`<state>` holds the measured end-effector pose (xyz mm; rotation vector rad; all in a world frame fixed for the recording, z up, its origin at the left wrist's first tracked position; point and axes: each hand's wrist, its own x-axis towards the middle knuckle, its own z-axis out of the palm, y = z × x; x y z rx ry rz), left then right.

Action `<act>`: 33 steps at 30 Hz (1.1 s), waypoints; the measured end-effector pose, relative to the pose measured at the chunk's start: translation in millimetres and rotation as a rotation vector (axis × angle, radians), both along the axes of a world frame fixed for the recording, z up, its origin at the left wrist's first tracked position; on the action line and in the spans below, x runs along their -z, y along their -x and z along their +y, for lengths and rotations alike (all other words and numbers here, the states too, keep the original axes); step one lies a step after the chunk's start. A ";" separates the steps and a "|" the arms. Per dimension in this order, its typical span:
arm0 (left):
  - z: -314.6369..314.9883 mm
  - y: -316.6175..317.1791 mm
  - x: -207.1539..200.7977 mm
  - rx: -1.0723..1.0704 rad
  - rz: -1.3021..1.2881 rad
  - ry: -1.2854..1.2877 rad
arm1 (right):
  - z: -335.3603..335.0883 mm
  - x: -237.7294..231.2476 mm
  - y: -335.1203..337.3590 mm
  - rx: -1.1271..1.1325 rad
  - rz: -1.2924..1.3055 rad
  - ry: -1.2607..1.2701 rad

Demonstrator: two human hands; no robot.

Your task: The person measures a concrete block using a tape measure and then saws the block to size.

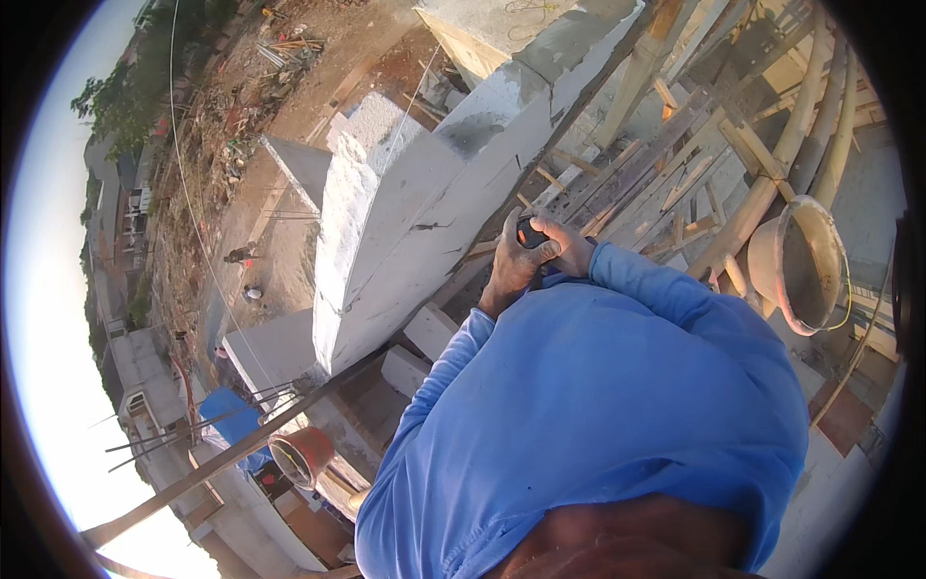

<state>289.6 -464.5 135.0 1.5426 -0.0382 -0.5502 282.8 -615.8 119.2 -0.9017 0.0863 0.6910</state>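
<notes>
Chipped wall edge [344, 207] stands apart from hands [516, 261] clasping black device [531, 234].

Left hand [518, 262]: one
Right hand [573, 249]: one, making two hands in all
Black device [530, 234]: one, shared between both hands
Blue sleeves [641, 280]: two
Buckets [770, 259]: two, one brown, one red
Blue tarp [230, 422]: one
Loose white blocks [431, 331]: at least two, just beside the bottom edge of the white wall [397, 214]
Bamboo poles [808, 87]: at least three, side by side
Distant people [238, 256]: at least two, others too small to tell
Planks [666, 142]: many, too overlapped to count
</notes>
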 end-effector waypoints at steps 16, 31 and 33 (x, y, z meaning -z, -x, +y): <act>-9.1 -49.1 -69.7 0.205 -0.246 -1.066 | -94.5 16.2 -108.9 0.086 -0.132 0.209; 117.5 -20.1 -99.3 -0.273 -0.045 -1.169 | -223.7 -4.0 -285.4 0.479 0.082 0.180; 120.8 -28.9 -102.2 -0.288 -0.056 -1.196 | -230.2 -1.8 -288.3 0.562 0.105 0.201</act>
